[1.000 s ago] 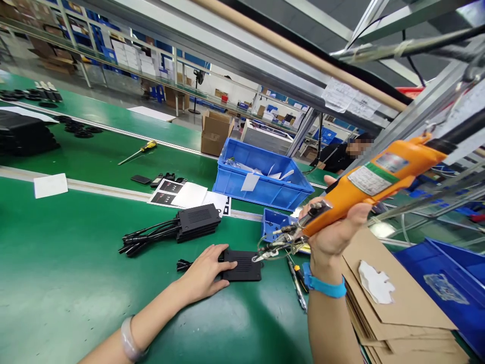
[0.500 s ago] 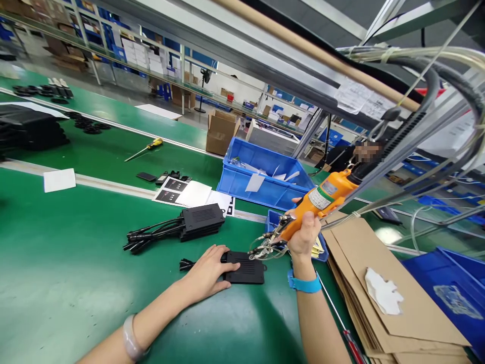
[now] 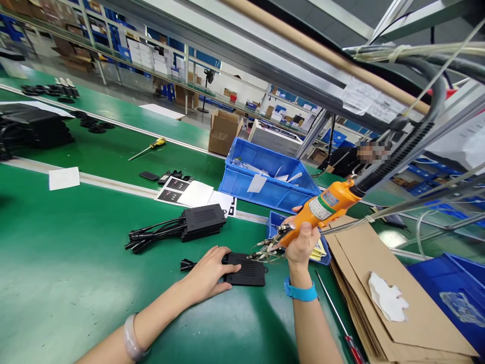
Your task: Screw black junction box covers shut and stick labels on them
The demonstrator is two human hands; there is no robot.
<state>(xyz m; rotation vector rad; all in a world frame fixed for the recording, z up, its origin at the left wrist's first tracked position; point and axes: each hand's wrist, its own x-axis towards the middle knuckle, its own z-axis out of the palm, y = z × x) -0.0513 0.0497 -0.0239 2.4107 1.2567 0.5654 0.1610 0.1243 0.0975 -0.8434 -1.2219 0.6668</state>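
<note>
Overall, a green workbench (image 3: 94, 283) ran beneath the left hand (image 3: 212, 270) and the right hand (image 3: 301, 245). Brown cardboard sheets (image 3: 356, 268) lay stacked to the right hand's right; a blue bin (image 3: 280, 197) stood beyond it, slightly left. The right hand was closed round an orange power screwdriver (image 3: 308, 217), tilted down leftward. Piled black cases (image 3: 202, 222), cables (image 3: 159, 232) trailing left, lay just beyond the left hand. That hand was spread over the left end of a single black case (image 3: 252, 273), lying flat (contact with the driver's tip: could not tell).
</note>
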